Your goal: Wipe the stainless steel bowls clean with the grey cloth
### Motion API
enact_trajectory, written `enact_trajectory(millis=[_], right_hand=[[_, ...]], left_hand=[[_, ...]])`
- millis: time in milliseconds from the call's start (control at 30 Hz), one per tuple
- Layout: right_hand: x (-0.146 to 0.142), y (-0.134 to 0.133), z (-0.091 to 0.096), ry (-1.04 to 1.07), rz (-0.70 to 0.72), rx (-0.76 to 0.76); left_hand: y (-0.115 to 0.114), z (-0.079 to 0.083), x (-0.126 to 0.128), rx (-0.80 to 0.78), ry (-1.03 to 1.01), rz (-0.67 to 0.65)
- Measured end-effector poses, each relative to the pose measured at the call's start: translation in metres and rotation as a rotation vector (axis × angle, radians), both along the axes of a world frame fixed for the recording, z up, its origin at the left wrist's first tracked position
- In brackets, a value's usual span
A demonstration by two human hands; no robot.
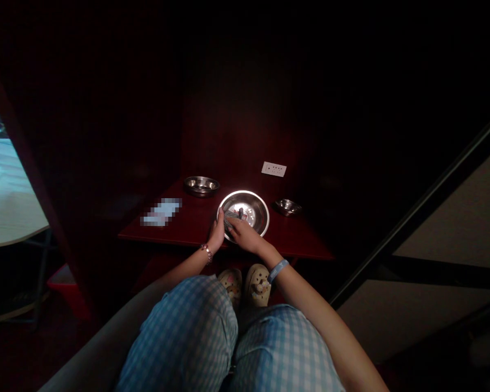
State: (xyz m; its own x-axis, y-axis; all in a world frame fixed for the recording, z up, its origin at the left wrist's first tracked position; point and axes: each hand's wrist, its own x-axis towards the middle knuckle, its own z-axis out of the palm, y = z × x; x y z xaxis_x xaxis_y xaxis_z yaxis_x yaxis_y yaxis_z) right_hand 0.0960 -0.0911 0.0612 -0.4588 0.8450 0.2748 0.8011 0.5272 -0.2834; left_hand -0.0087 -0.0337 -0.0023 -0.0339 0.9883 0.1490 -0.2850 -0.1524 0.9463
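Observation:
A large shiny steel bowl [263, 213] stands near the front edge of the dark red shelf [179, 228]. My left hand [217, 231] grips its left rim, the fingers closed against the side. Over the bowl's front left part, my right hand [244, 234] presses a grey cloth [231, 218] against the inside, fingers bent onto it. Part of the cloth is hidden under those fingers. Small dark and reddish shapes or reflections show on the bowl's bottom, too small to make out.
Behind the bowl to the left sits a shallow steel dish [201, 187]; to its right is a smaller steel bowl [288, 207]. A blurred pale item [162, 212] lies on the left. On the back wall is a white socket [274, 169]. A red bin [67, 288] stands lower left.

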Motion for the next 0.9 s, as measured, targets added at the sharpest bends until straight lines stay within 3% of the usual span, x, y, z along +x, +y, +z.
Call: enact_trajectory(millis=[200, 333, 900], right_hand=[[0.0, -0.024, 0.027, -0.185, -0.252, -0.093], [-0.004, -0.034, 0.038, -0.301, -0.329, -0.053], [-0.003, -0.031, 0.029, -0.148, -0.293, -0.055]], left_hand=[[0.004, -0.001, 0.002, -0.095, -0.013, 0.069], [0.004, -0.001, 0.003, -0.086, -0.016, 0.086], [-0.004, 0.004, -0.001, -0.081, 0.023, 0.033]])
